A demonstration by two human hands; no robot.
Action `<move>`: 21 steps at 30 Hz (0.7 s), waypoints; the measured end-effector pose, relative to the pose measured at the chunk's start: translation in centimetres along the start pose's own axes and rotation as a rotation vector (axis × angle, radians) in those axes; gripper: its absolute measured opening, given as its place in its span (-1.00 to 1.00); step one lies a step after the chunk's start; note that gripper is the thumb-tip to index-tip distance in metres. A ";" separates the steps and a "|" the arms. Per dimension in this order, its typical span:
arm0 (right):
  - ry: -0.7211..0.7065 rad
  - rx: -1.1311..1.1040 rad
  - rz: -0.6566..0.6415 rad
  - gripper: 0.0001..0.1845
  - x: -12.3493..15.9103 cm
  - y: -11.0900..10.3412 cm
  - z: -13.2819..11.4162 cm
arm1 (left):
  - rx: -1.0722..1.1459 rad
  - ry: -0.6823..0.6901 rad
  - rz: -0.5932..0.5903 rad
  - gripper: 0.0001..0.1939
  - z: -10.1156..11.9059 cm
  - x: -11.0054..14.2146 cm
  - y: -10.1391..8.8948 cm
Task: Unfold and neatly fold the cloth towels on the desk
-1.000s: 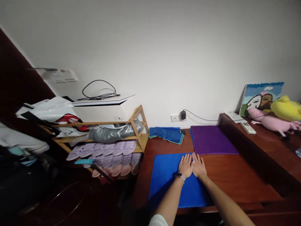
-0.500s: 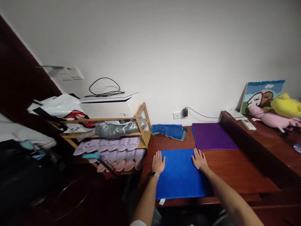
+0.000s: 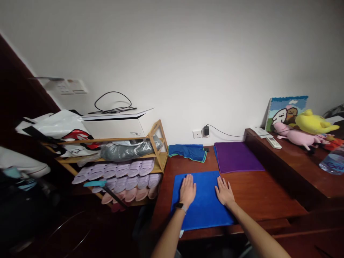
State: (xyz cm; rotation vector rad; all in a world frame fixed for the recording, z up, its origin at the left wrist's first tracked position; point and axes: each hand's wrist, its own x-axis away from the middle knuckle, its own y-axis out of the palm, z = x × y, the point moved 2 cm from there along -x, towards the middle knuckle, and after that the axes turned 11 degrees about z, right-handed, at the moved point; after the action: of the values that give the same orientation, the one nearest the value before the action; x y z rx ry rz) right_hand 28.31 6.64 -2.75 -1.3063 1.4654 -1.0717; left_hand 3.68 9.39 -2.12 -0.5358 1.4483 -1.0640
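From the head camera, here we go: our hands were together a second ago, then they split wide, and now our left hand has come in from the cloth's left side and lies flat on top, fingers straight and close, gripping nothing. Our right hand straddles the right side near the far corner, fingers loosely spread, no grasp there either. The blue cloth itself has held its place, spread along the near edge of the desk, its white tag poking out at that edge. We'd judge that as flattening work, nearly smooth now. Beyond, untouched: the purple cloth at the far right corner, the green-trimmed cloth rumpled at the far left.
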 end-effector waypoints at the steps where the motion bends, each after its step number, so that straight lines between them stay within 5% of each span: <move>1: -0.004 -0.001 0.002 -0.23 0.0 0.0 0.0 | 0.043 0.038 -0.038 -0.37 2.4 -0.3 0.5; 5: -0.043 0.031 -0.011 -0.27 -0.2 -0.1 0.1 | 0.195 0.122 -0.188 -0.32 11.3 -1.6 2.9; 8: -0.069 0.059 -0.033 -0.27 -0.2 -0.1 0.1 | 0.227 0.115 -0.264 -0.29 13.1 -1.8 3.7; 11: -0.028 0.029 -0.021 -0.26 -0.1 -0.2 0.1 | 0.173 0.085 -0.260 -0.30 9.3 -0.7 3.2; 17: -0.009 -0.001 -0.002 -0.22 -0.1 0.0 0.3 | -0.152 -0.229 -0.157 -0.35 -4.4 3.8 0.2; 21: -0.003 0.026 -0.004 -0.23 -0.1 0.0 0.3 | -0.194 -0.271 -0.124 -0.35 -7.0 5.2 -0.6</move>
State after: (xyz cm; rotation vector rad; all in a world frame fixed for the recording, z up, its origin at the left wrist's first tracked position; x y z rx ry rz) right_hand 28.64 6.69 -2.86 -1.2923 1.4429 -1.0878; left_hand -4.15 6.88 -5.21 -0.8842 1.2966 -0.9109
